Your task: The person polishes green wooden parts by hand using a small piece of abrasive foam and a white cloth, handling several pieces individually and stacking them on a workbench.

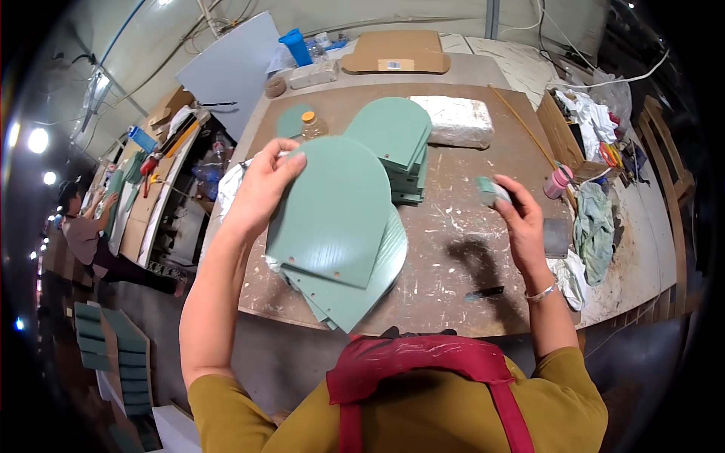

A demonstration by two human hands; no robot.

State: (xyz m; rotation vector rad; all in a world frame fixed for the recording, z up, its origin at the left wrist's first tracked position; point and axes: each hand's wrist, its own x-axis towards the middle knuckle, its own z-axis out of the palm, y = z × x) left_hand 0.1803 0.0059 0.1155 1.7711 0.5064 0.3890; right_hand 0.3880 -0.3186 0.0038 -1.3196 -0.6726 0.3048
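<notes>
My left hand (263, 185) pinches the upper left edge of a green panel (332, 211) with a rounded top, a straight lower edge and small holes near that edge. The panel is tilted above a pile of similar green panels (343, 306) close to the table's front. My right hand (523, 220) is off to the right, its fingers closed on a small white-and-green wad (492, 190), perhaps a folded cloth. Behind the held panel stands a taller stack of green panels (391, 128). A clear bottle with a yellow cap (312, 125) stands left of that stack.
A white wrapped block (455, 121) lies behind the stack on the brown, paint-flecked table (453, 287). Along the right are a thin stick (521, 124), a pink bottle (558, 181), a cardboard box (566, 136) and a greenish rag (594, 234). Another person (83, 234) works at the far left.
</notes>
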